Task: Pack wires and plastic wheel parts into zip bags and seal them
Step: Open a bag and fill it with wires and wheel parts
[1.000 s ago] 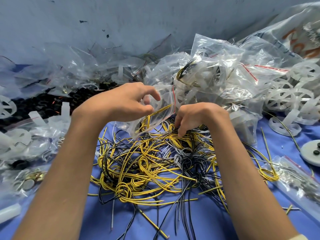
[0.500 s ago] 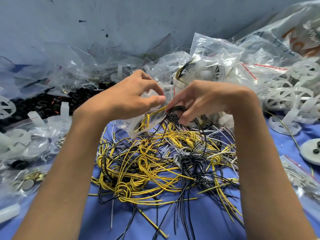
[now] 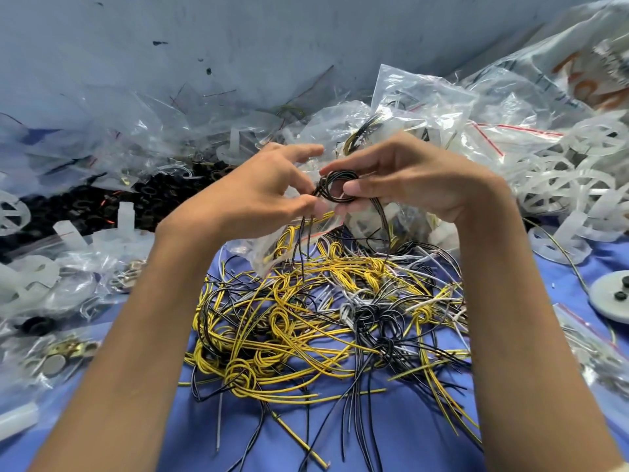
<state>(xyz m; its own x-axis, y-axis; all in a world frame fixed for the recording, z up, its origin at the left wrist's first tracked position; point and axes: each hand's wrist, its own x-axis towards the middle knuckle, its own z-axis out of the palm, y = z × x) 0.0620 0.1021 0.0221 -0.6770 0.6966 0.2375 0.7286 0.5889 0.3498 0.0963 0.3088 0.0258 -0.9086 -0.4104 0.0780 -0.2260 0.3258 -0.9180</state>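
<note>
My right hand (image 3: 405, 178) pinches a small coil of black wire (image 3: 337, 185) between thumb and fingers, held up above the pile. Its loose ends hang down to the heap. My left hand (image 3: 262, 195) grips the mouth of a clear zip bag (image 3: 289, 243) with a red seal line; yellow wire shows inside it. The two hands meet at the coil, right at the bag's opening. Below them lies a tangled pile of yellow, black and white wires (image 3: 323, 318) on the blue cloth (image 3: 272, 437).
Filled clear bags (image 3: 425, 107) heap up at the back against the grey wall. White plastic wheels (image 3: 561, 185) lie at the right, black rings (image 3: 85, 206) and white pegs at the left. A round white disc (image 3: 612, 294) sits at the right edge, small metal parts (image 3: 64, 352) at the lower left.
My right hand has risen out of the wire pile with a black coil and brought it up to the bag's mouth. My left hand lifted the bag slightly.
</note>
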